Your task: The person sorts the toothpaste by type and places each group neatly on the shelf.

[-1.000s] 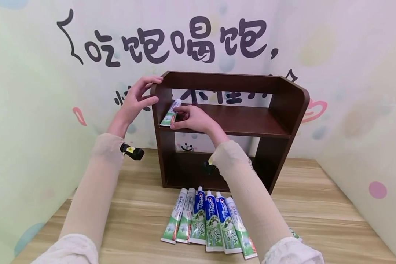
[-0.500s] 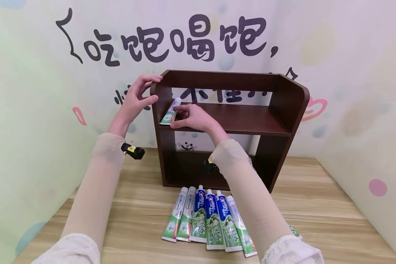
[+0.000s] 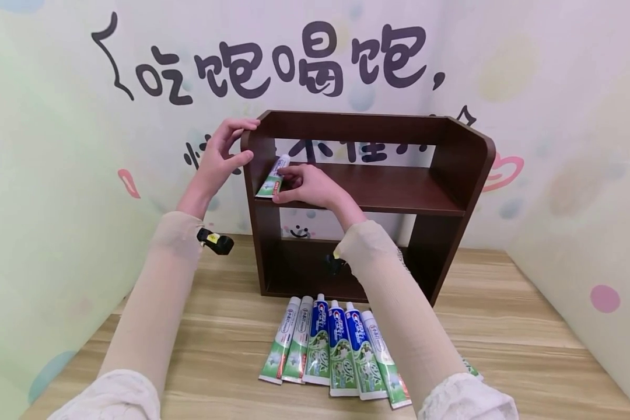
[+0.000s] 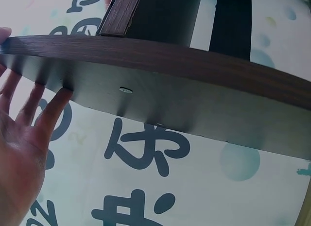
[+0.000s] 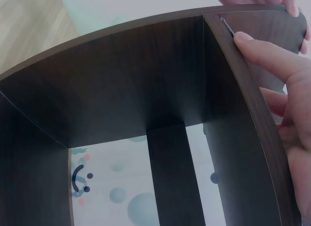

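A brown two-tier shelf (image 3: 394,189) stands on the wooden table. On its upper board, by the left side panel, lies a green-and-white toothpaste tube (image 3: 270,183), cap toward the back. My right hand (image 3: 317,188) holds this tube from its right side, thumb (image 5: 257,48) at the flat bottom end and fingers bent along it. My left hand (image 3: 221,153) grips the upper left corner of the shelf. Its fingertips (image 4: 63,94) press the outer face of the side panel, while another digit reaches over the panel's edge in the right wrist view.
In front of the shelf several toothpaste tubes (image 3: 317,350) lie fanned side by side, some blue and green, others white and green. My right forearm partly hides another tube (image 3: 471,367). Printed walls (image 3: 572,221) close in the back and sides. The lower compartment (image 5: 126,85) has an open back.
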The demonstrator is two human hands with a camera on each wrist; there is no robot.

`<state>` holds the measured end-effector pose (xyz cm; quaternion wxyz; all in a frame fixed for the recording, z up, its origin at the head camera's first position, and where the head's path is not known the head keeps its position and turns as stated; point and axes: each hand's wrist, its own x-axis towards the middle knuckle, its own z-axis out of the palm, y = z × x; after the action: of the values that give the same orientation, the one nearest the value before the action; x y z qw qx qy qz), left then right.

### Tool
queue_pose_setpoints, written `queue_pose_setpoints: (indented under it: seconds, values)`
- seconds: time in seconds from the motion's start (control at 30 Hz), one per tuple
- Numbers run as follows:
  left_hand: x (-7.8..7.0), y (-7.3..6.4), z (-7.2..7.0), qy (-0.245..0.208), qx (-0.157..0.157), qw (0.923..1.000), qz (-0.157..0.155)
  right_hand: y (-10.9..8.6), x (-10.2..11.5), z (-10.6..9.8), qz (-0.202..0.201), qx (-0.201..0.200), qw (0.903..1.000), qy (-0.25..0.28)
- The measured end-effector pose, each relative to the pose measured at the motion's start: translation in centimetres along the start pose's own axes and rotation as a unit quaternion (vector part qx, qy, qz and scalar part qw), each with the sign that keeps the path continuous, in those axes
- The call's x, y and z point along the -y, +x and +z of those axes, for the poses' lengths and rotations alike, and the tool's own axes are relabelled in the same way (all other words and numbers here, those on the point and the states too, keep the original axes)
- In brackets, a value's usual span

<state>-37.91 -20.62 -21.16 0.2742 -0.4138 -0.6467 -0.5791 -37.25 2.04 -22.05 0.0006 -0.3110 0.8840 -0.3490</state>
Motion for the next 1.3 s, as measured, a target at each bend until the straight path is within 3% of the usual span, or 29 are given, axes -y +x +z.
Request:
queue_pose_setpoints:
  seconds: [0.23,0.4,0.77,1.03,1.3]
  values:
    - [-0.1,-0.1,0.0,0.010,0.001,0.9999,-0.006,-0.2,-0.1,0.1,-0.011,-0.023,0.9995,-0.020]
    - [0.0,-0.3,-0.1,0.009,-0.004,0.9999,-0.005,-1.0,0.2,0.4,-0.045,-0.047,0.9974,-0.034]
    - [0.2,0.0,0.0,-0.002,-0.010,0.9999,0.013,-6.2,0.5,0.1,-0.128,-0.124,0.9820,-0.063]
    - [0.2,-0.1,0.1,-0.001,-0.009,0.9999,0.008,-9.3,-0.5,0.0,-0.179,-0.159,0.9704,-0.037]
    - [0.1,0.0,0.2,0.003,-0.011,0.9999,0.008,-11.6,-1.6,-0.4,-0.195,-0.178,0.9640,-0.031]
